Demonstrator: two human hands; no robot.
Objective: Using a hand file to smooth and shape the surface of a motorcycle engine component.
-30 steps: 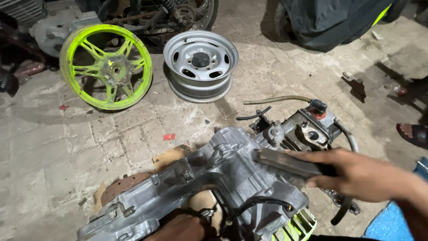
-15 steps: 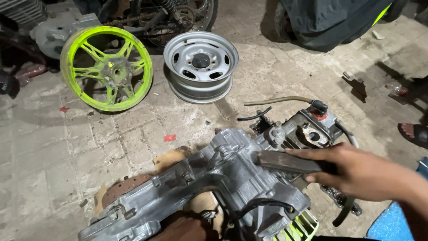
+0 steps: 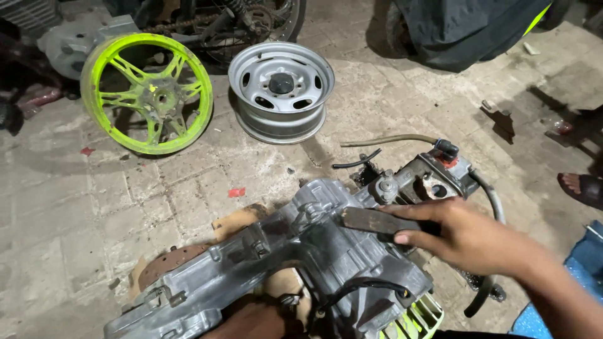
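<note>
Little is changed from the earlier frames: the right hand (image 3: 468,238) and the flat dark tool (image 3: 377,221) it holds are kept at much the same spot over the engine (image 3: 326,257), and the left hand (image 3: 251,320) is kept low at the bottom edge. From the left, a lime-green wheel (image 3: 147,94) is laid flat on the floor (image 3: 75,207), with a grey steel rim (image 3: 281,91) just beside it to the right. The engine is set on brown cardboard (image 3: 232,221) nearer the camera, its long axis running from the lower left up to the right, where the cylinder head (image 3: 440,179) is pointed toward the upper right; a hose (image 3: 389,139) is seen lying beyond it. The left hand is shown only in part beneath the casing, so its grip cannot be told. The right hand's fingers are closed on the tool, which is held nearly level, its free end pointed left and resting on or just above the casing. The surface is worn, stained paving, dimly lit, with a dark cover (image 3: 465,28) at the top right and a sandalled foot (image 3: 581,188) at the right edge.
</note>
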